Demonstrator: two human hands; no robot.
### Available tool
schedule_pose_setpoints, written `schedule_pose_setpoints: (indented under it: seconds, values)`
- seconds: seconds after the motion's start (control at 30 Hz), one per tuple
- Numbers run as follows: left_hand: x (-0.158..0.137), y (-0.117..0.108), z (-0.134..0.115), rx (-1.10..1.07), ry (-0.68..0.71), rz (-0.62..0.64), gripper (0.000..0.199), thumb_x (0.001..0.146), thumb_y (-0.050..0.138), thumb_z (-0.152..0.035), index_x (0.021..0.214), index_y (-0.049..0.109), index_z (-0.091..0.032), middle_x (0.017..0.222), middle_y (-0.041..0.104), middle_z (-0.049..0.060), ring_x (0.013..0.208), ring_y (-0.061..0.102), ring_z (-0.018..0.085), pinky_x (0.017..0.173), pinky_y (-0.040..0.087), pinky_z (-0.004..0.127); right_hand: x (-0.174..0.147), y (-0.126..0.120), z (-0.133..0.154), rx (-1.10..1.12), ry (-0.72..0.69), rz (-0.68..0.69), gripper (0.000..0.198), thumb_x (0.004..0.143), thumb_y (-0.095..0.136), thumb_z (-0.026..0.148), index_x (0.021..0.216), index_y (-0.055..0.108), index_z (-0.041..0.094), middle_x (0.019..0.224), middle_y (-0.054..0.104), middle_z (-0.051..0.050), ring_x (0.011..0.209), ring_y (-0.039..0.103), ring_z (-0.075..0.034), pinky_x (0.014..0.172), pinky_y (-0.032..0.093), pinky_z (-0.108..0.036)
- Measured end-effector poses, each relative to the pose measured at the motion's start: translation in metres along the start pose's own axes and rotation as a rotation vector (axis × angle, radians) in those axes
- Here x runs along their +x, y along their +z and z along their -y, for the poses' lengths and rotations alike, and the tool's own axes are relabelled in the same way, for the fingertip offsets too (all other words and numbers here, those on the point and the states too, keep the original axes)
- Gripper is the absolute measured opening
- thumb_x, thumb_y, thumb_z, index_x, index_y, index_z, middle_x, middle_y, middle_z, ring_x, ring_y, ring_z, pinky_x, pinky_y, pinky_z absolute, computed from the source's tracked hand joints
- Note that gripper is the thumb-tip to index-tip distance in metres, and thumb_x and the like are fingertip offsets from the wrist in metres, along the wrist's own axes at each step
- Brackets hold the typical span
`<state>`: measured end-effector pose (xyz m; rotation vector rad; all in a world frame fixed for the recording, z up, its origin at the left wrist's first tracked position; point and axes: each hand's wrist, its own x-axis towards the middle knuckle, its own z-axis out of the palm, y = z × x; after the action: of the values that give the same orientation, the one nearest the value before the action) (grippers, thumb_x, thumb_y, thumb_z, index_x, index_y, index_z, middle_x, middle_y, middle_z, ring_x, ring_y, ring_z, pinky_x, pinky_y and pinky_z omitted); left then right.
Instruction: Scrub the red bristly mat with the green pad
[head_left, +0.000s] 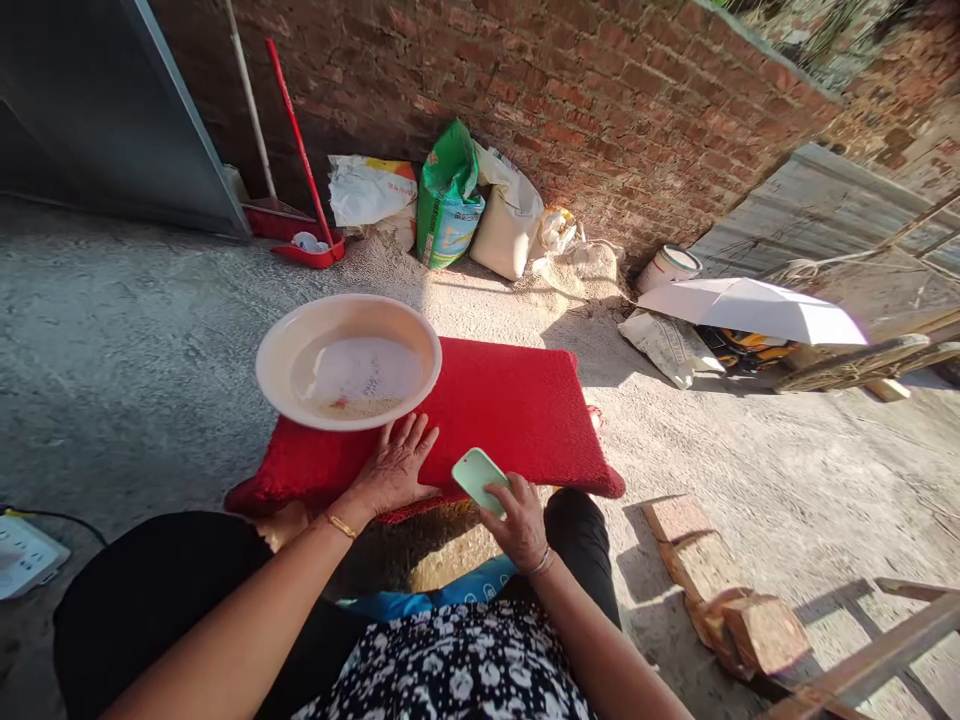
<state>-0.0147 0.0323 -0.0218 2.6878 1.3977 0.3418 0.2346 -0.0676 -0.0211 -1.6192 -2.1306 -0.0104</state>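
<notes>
While my right hand grips the green tool mid-frame, my left hand lies fingers spread on the laid-out red cloth, by the basin centre-left; what's finished or left, I can't tell from here.

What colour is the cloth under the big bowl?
The cloth is bright red. The head view, the only one, shows it well.

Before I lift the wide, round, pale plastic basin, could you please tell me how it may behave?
The wide, pale plastic basin seems to hold shallow water, which would probably slosh if tilted. Its smooth plastic may feel slippery if wet. The fuzzy red cover beneath would probably resist sliding.
</notes>
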Motion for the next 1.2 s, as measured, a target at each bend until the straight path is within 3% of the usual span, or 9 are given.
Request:
schedule_pose_setpoints:
  seconds: [0.1, 0.23, 0.37, 0.5, 0.6, 0.73, 0.9, 1.03, 1.2]
  values:
    - [0.0, 0.001, 0.001, 0.003, 0.007, -0.01, 0.096, 0.069, 0.061, -0.069, 0.145, 0.037, -0.016, 0.155, 0.024, 0.018, 0.144, 0.015, 0.035, 0.116, 0.003, 0.053, -0.026, -0.02, -0.06, -0.126, 0.169, -0.054, 0.031, 0.087, 0.055, 0.048, 0.103, 0.065, 0.023, 0.109, 0.057, -0.009, 0.099, 0.053, -0.023, 0.087, 0.041, -0.038]
    - [-0.001, 0.003, 0.001, 0.035, 0.015, -0.021, 0.096, 0.07, 0.06, -0.069, 0.145, 0.037, -0.013, 0.155, 0.021, 0.02, 0.145, 0.012, 0.034, 0.116, 0.001, 0.053, -0.068, -0.059, -0.132, -0.276, 0.569, -0.179, 0.047, 0.084, 0.047, 0.061, 0.1, 0.064, 0.02, 0.1, 0.06, -0.012, 0.098, 0.055, -0.027, 0.084, 0.042, -0.038]
    - [-0.002, 0.004, -0.001, 0.029, 0.009, 0.009, 0.099, 0.07, 0.06, -0.07, 0.146, 0.035, -0.013, 0.155, 0.02, 0.02, 0.145, 0.012, 0.034, 0.116, 0.0, 0.053, -0.08, -0.085, -0.153, -0.243, 0.81, -0.314, 0.061, 0.079, 0.043, 0.071, 0.098, 0.063, 0.017, 0.094, 0.061, -0.013, 0.095, 0.056, -0.029, 0.081, 0.044, -0.04]
    - [-0.001, 0.006, -0.001, 0.009, -0.001, 0.017, 0.1, 0.069, 0.062, -0.069, 0.147, 0.034, -0.014, 0.156, 0.019, 0.02, 0.145, 0.011, 0.035, 0.116, -0.001, 0.053, -0.036, -0.076, -0.109, -0.048, 0.69, -0.23, 0.06, 0.076, 0.047, 0.072, 0.096, 0.064, 0.017, 0.093, 0.061, -0.012, 0.087, 0.057, -0.026, 0.076, 0.045, -0.037]
    - [0.0, 0.008, -0.001, -0.002, -0.009, 0.026, 0.101, 0.068, 0.062, -0.07, 0.147, 0.032, -0.015, 0.156, 0.018, 0.02, 0.145, 0.01, 0.035, 0.115, 0.0, 0.054, 0.021, -0.049, -0.052, 0.075, 0.454, -0.116, 0.051, 0.08, 0.051, 0.065, 0.098, 0.065, 0.019, 0.095, 0.06, -0.008, 0.086, 0.057, -0.023, 0.075, 0.044, -0.034]
    - [0.0, 0.005, -0.001, 0.007, -0.017, 0.057, 0.101, 0.068, 0.061, -0.072, 0.147, 0.033, -0.015, 0.156, 0.019, 0.019, 0.145, 0.011, 0.035, 0.115, 0.002, 0.056, 0.091, -0.008, 0.016, 0.026, 0.225, 0.053, 0.034, 0.081, 0.062, 0.05, 0.102, 0.066, 0.024, 0.095, 0.06, -0.005, 0.081, 0.057, -0.019, 0.074, 0.041, -0.029]
    - [0.0, -0.001, -0.002, 0.019, 0.004, 0.03, 0.1, 0.069, 0.058, -0.074, 0.147, 0.034, -0.016, 0.155, 0.023, 0.018, 0.145, 0.012, 0.034, 0.115, 0.001, 0.055, 0.128, 0.016, 0.038, -0.068, 0.147, 0.172, 0.032, 0.081, 0.065, 0.046, 0.107, 0.065, 0.027, 0.098, 0.059, -0.004, 0.085, 0.056, -0.017, 0.076, 0.038, -0.028]
    - [-0.002, -0.002, -0.002, 0.012, -0.009, 0.03, 0.1, 0.067, 0.06, -0.074, 0.145, 0.038, -0.015, 0.155, 0.023, 0.019, 0.145, 0.014, 0.034, 0.116, 0.003, 0.054, 0.113, 0.0, -0.015, -0.143, 0.353, 0.165, 0.035, 0.082, 0.064, 0.047, 0.111, 0.064, 0.028, 0.101, 0.058, -0.004, 0.088, 0.056, -0.019, 0.08, 0.039, -0.03]
    - [-0.002, -0.004, -0.003, 0.003, -0.01, 0.015, 0.103, 0.064, 0.063, -0.074, 0.145, 0.039, -0.015, 0.155, 0.023, 0.018, 0.144, 0.015, 0.034, 0.117, 0.003, 0.052, 0.069, -0.057, -0.126, -0.2, 0.854, 0.14, 0.046, 0.082, 0.058, 0.055, 0.119, 0.06, 0.028, 0.109, 0.055, -0.007, 0.093, 0.059, -0.022, 0.083, 0.042, -0.033]
